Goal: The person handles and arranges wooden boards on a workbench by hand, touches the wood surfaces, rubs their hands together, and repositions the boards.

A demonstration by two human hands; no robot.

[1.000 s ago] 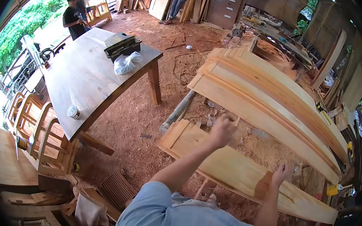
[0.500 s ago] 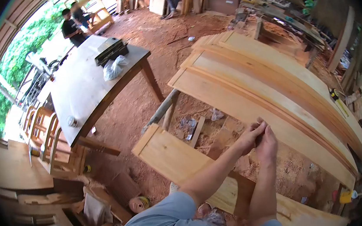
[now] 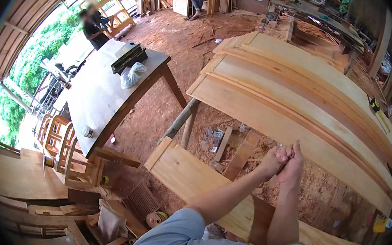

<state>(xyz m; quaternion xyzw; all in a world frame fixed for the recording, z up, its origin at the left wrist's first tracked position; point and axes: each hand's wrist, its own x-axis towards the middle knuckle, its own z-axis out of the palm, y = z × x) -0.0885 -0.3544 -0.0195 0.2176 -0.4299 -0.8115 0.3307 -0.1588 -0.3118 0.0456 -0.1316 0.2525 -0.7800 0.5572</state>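
My left hand and my right hand are pressed together in front of me, with the left fingers curled against the right palm. Both are closed, and whatever may lie between them is hidden. They are above the gap between a long wooden panel on the far side and a pale wooden board nearer my body. Neither hand appears to touch the wood. A darker brown piece crosses the near board below my forearms.
More panels lie layered beyond the first, with a tape measure on their right side. A table at left bears a dark box, a plastic bag and a can. Several people are at the back.
My hands have shifted against each other; the left fingers now fold further over the right hand, and one right finger points up. The view has shifted slightly, moving the scene rightward.
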